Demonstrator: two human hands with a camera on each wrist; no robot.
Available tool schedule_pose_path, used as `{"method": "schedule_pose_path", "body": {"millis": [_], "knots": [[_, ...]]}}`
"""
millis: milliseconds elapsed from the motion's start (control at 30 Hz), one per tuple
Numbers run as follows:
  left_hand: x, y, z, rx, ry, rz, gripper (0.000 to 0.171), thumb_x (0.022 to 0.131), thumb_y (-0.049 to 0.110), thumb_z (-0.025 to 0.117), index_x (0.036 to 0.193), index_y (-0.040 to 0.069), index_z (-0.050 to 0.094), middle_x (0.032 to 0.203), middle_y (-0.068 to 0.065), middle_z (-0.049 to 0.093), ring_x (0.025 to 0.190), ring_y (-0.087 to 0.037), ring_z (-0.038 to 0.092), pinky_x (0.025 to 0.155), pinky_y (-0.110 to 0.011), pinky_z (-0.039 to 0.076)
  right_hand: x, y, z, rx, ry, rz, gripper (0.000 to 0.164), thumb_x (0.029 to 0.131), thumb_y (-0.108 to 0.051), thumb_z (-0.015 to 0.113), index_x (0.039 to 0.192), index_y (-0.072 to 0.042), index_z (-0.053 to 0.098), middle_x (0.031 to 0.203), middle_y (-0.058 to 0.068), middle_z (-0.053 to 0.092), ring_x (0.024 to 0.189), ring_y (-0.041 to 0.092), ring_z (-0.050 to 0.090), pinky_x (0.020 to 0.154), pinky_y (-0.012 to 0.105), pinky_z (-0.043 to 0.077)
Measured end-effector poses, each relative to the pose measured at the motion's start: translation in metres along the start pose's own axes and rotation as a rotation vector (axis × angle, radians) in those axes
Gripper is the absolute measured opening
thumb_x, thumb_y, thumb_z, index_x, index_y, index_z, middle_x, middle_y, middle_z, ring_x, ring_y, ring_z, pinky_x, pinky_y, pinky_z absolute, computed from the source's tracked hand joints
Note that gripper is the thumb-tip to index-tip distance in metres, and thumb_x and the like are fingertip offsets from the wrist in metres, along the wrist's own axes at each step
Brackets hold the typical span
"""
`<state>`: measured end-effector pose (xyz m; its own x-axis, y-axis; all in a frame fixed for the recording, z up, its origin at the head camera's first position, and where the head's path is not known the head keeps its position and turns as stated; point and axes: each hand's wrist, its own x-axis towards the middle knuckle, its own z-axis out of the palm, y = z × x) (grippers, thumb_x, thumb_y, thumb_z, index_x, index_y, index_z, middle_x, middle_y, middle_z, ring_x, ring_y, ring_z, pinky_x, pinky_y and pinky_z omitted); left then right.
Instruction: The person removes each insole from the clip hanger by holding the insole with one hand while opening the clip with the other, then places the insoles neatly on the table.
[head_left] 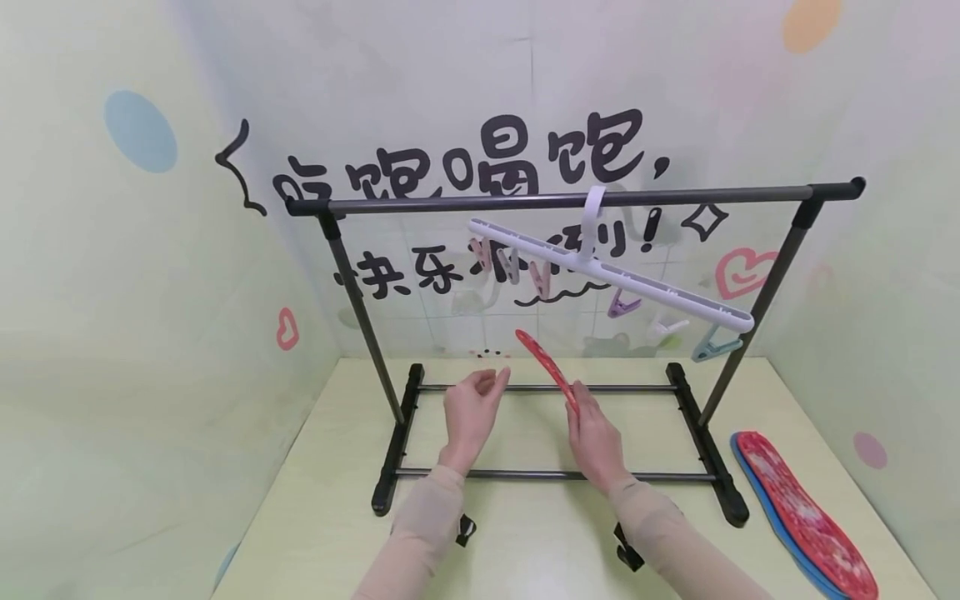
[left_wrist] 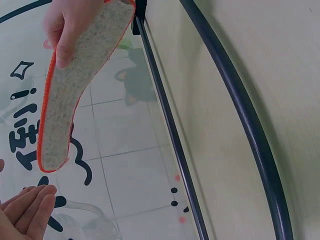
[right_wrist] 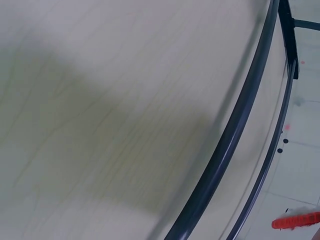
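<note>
My right hand point(head_left: 596, 437) grips one end of a thin insole point(head_left: 546, 360), held up in front of the rack. Seen edge-on from the head, the insole is red; the left wrist view shows its grey felt underside with a red rim, and the right hand's thumb lying across it. Only the red tip appears in the right wrist view. To the left, my left hand point(head_left: 471, 412) is raised with nothing in it, its fingers fairly straight and apart from the insole. A pale lilac hanger point(head_left: 611, 271) with several small clips hangs tilted from the rail above both hands.
The black rack's top rail point(head_left: 465, 202) spans above the hands, with lower bars point(head_left: 525, 475) near the table point(head_left: 315, 508). A red patterned insole point(head_left: 802, 508) lies over a blue one point(head_left: 772, 500) at right. Two small black pieces point(head_left: 628, 550) lie near the forearms.
</note>
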<state>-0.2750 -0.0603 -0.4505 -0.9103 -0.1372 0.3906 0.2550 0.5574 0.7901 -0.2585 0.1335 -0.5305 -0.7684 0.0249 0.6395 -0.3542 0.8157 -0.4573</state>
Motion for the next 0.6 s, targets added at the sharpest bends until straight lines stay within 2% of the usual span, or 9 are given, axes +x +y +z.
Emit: {"method": "schedule_pose_path", "body": {"millis": [167,433,600], "knots": [[-0.009,-0.001,0.008,-0.004,-0.021,-0.023,0.049,0.093,0.047,0.064,0.106,0.001,0.074,0.096,-0.015,0.076,0.086,-0.024,0.076,0.071,-0.035,0.061,-0.005,0.013,-0.016,-0.034,-0.037,0.011,0.045,0.098,-0.014,0.059,0.138,0.007,0.051,0.137,0.025,0.057,0.120,0.041,0.060,0.084,0.054,0.055],[-0.022,-0.005,0.020,-0.006,-0.041,-0.044,0.044,0.092,0.043,0.068,0.103,0.000,0.075,0.098,-0.015,0.076,0.087,-0.025,0.075,0.074,-0.037,0.061,-0.014,0.032,-0.030,-0.057,-0.051,0.009,0.045,0.097,-0.012,0.060,0.137,0.006,0.052,0.138,0.024,0.056,0.123,0.040,0.058,0.083,0.054,0.055],[-0.028,-0.004,0.027,-0.020,-0.104,-0.061,0.050,0.091,0.047,0.067,0.108,0.001,0.073,0.105,-0.017,0.074,0.093,-0.028,0.074,0.077,-0.038,0.061,-0.021,0.042,-0.041,-0.094,-0.045,0.009,0.045,0.095,-0.009,0.061,0.136,0.007,0.053,0.136,0.026,0.057,0.121,0.041,0.059,0.085,0.055,0.054]]}}
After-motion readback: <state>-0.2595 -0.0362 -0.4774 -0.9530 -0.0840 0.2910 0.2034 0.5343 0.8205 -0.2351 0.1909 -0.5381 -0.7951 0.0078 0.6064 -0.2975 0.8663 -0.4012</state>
